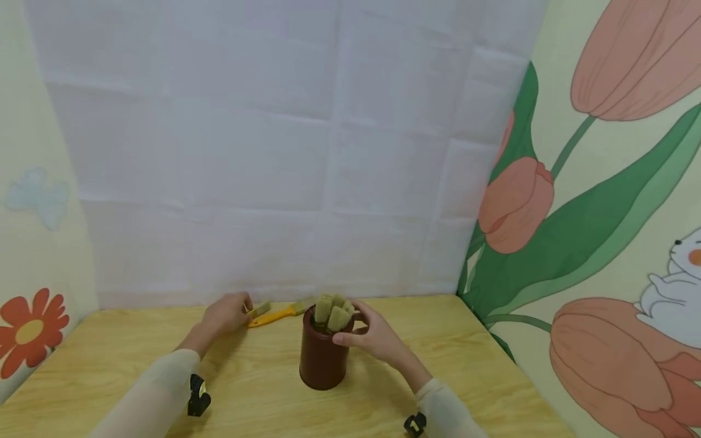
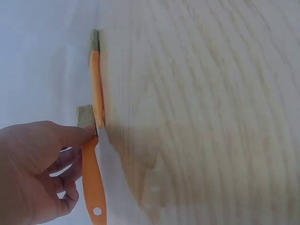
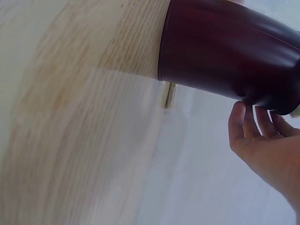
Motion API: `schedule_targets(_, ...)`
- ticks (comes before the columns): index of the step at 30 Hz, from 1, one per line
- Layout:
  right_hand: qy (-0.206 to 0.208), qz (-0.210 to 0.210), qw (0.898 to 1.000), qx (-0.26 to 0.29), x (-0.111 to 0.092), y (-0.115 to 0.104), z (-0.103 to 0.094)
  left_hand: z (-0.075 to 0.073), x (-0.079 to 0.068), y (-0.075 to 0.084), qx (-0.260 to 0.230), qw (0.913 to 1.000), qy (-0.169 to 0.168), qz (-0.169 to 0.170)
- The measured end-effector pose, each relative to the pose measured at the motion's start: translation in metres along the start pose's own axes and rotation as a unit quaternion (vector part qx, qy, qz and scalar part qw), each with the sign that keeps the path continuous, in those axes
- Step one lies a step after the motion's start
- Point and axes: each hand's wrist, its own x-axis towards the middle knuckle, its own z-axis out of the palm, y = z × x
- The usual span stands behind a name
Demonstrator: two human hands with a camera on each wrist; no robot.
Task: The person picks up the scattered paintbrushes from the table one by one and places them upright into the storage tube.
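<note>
My left hand (image 1: 226, 314) pinches an orange-handled paintbrush (image 2: 94, 183) near its bristle end, thumb on the near side. In the left wrist view its bristles point up and the holed handle end points down. Just beyond lies a second orange paintbrush (image 1: 274, 316), flat on the table. A dark red-brown cup (image 1: 323, 362) stands upright to the right, holding several brushes whose pale bristles (image 1: 323, 308) stick out of the top. My right hand (image 1: 378, 336) grips the cup at its rim, thumb in front. The handles inside the cup are hidden.
The wood-grain table (image 1: 263, 389) meets a white cloth backdrop (image 1: 246, 152) just behind the brushes. A wall painted with tulips (image 1: 517, 207) stands along the right side, and a red flower picture (image 1: 30, 331) is at the left.
</note>
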Motion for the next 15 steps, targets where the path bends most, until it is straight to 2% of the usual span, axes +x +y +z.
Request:
schedule_targets(5, 0.003, -0.004, 1.0, -0.004, 0.0, -0.001, 0.001, -0.007, 0.0, 0.002, -0.035, 0.9991, 0.023, -0.006)
schedule_targets(9, 0.002, -0.005, 1.0, -0.008, 0.001, -0.001, 0.002, -0.013, 0.003, 0.006, -0.059, 0.997, 0.049, 0.008)
schedule_targets(12, 0.003, -0.006, 1.0, -0.01, 0.0, 0.0, 0.002, -0.02, 0.006, 0.016, -0.069, 0.9959, 0.055, 0.02)
schedule_targets(15, 0.006, -0.005, 1.0, -0.01, -0.001, 0.0, 0.001, -0.029, 0.009, 0.033, -0.076, 0.9943, 0.065, 0.036)
